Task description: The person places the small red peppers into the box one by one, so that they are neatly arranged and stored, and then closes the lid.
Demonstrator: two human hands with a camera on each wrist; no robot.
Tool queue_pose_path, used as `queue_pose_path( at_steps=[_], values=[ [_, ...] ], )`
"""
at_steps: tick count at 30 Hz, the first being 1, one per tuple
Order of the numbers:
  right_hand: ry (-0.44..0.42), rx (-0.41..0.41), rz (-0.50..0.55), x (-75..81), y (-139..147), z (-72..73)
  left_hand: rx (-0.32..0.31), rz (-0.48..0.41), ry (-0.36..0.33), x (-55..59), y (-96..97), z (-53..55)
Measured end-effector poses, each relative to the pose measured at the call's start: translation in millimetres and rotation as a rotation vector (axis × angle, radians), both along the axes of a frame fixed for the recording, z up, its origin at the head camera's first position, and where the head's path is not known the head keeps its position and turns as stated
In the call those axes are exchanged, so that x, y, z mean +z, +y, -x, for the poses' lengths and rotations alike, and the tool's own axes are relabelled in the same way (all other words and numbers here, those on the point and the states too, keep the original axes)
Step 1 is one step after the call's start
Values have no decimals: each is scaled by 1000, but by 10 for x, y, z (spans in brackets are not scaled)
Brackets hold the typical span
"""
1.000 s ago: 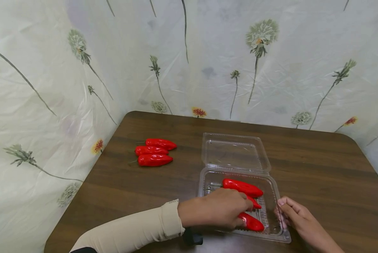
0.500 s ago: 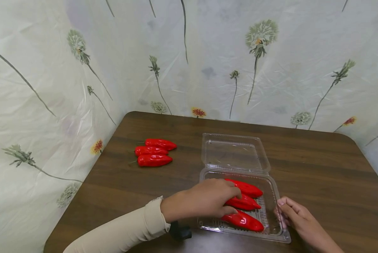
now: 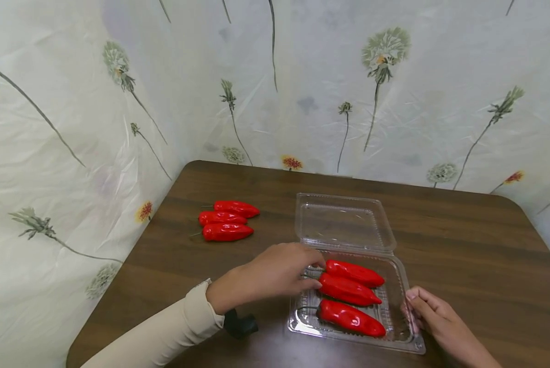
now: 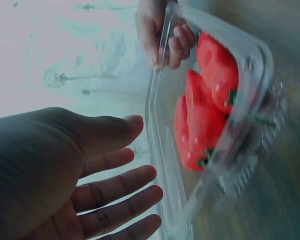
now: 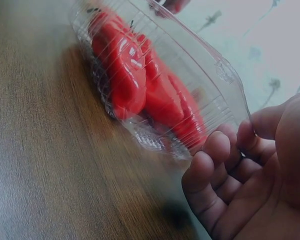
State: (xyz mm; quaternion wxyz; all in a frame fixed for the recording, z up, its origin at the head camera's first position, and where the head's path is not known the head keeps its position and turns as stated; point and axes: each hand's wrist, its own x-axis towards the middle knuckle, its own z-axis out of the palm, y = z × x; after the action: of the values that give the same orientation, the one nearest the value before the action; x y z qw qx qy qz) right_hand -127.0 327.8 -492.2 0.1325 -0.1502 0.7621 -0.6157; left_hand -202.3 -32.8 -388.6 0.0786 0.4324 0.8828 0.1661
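Observation:
Three red peppers, among them a front pepper (image 3: 351, 318), a middle pepper (image 3: 348, 290) and a back pepper (image 3: 355, 273), lie side by side in a clear plastic clamshell container (image 3: 298, 327). My left hand (image 3: 270, 273) hovers over the container's left side near the stem ends. In the left wrist view its fingers are spread and relaxed, holding nothing. The right hand (image 3: 440, 317) pinches the container's right rim between thumb and fingers, as the right wrist view also shows. The container's lid (image 3: 344, 222) lies folded back, away from me.
Three more red peppers (image 3: 226, 232) lie in a row on the brown wooden table (image 3: 463, 245), left of the container. Behind the table hangs a pale flower-printed sheet (image 3: 302, 76). A black wrist device (image 3: 240, 324) shows under the left wrist.
My left hand has let go of the peppers in the container and drawn back to the left and slightly away. The front pepper shows fully now. The right hand has kept its place on the rim.

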Motion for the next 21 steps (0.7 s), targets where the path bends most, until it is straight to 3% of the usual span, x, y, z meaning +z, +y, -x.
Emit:
queue_pose_path(
  at_steps=[10, 21],
  values=[
    [-5, -11, -13, 2, -6, -7, 114, -23, 18, -37, -405, 165],
    [-9, -21, 0, 13, -13, -15, 275, -32, 13, -242, -874, 376]
  ],
)
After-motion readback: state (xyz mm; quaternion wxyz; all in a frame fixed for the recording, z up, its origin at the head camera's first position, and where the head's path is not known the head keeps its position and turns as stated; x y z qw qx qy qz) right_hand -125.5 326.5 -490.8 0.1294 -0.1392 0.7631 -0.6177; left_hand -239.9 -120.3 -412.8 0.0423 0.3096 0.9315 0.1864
